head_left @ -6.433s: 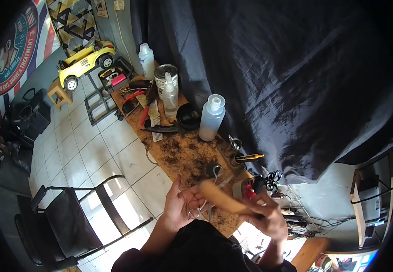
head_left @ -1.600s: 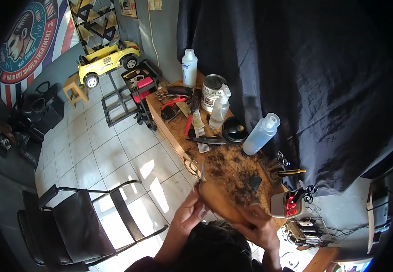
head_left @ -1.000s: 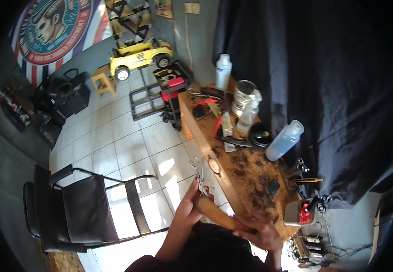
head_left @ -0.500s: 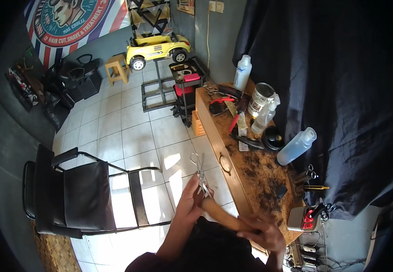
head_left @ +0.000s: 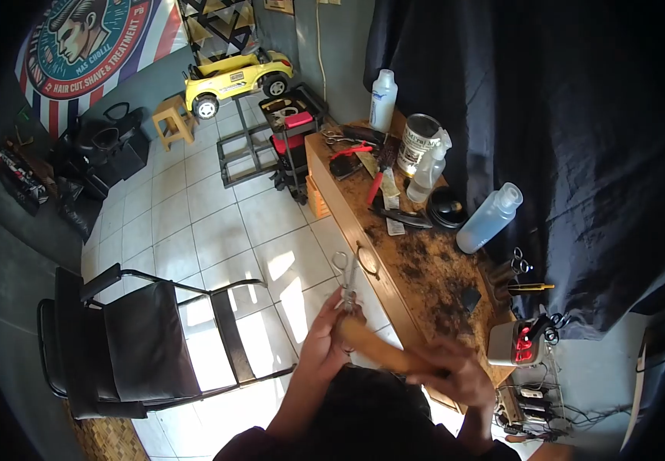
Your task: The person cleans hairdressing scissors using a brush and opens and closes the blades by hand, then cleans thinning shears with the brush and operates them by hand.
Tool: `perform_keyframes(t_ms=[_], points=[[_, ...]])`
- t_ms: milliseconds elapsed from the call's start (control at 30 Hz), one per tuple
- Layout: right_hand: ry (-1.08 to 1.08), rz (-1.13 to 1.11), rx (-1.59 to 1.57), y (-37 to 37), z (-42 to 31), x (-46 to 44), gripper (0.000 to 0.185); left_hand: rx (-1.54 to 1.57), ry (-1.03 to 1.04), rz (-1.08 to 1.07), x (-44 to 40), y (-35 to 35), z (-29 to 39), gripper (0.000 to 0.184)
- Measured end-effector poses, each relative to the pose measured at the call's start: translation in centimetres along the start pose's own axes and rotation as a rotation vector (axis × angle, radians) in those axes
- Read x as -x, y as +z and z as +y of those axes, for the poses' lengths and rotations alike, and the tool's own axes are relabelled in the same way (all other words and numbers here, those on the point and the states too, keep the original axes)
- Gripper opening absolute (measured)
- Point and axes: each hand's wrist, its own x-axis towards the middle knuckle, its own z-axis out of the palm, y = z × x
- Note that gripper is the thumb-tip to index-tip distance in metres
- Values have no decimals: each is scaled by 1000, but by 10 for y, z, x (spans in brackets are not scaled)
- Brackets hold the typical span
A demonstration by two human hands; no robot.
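My left hand (head_left: pixel 323 334) is closed around a pair of metal scissors (head_left: pixel 349 278), with the finger loops pointing up and away from me. In my right hand (head_left: pixel 461 375) is a long, tan, wooden-looking tool (head_left: pixel 382 352), blurred by motion. Its far end lies against or just over the scissors by my left fingers; whether it touches them I cannot tell. Below both hands is my dark clothing (head_left: pixel 359 407). To the right stands a wooden counter (head_left: pixel 425 261) strewn with dark hair clippings.
Bottles (head_left: pixel 491 218), a spray bottle (head_left: pixel 426 175), a can (head_left: pixel 418 146), combs and clippers crowd the counter's back. A grey holder (head_left: pixel 505 345) with scissors stands at its near right. Left is a black armchair (head_left: pixel 152 338); a black trolley (head_left: pixel 296 146) stands beyond.
The view has shifted, so the room sits lower-left or higher in frame. The scissors and the tan tool have moved slightly, and both hands keep their holds.
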Motion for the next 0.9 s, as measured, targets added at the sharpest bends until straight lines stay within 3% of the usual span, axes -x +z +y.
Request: perform_keyframes(t_ms=[33,67,200,233,267,333,400,467,500,633,733,767,900], points=[[-12,-147,-24,-2,2,6,47,-39,94,211,0,13,-2,39],[-25,-294,-51,-4,4,11,47,-81,78,242,0,9,4,40],[74,-305,-123,-23,1,25,48,-3,-15,213,3,3,15,40],[-7,-229,-123,-25,4,26,50,-20,-10,233,2,3,12,40],[4,-226,-117,-25,3,28,50,-15,-21,231,2,3,8,40],[93,17,16,-28,3,33,50,-248,-6,233,-3,5,-6,45],[175,114,2,-20,9,42,50,-142,-41,200,-7,11,-18,41],[344,325,-213,-14,16,47,51,-1,-117,122,-8,10,-32,39],[350,287,-194,-19,16,50,51,39,-137,61,-9,9,-39,41],[113,97,-10,-32,19,47,51,-65,-180,-23,-7,17,-53,42],[84,45,-51,-34,22,47,52,26,-205,-18,-2,25,-57,43],[87,38,-103,-35,26,49,51,12,-212,-149,0,26,-56,41],[57,14,-110,-43,29,47,49,-278,-155,14,13,46,-63,41]])
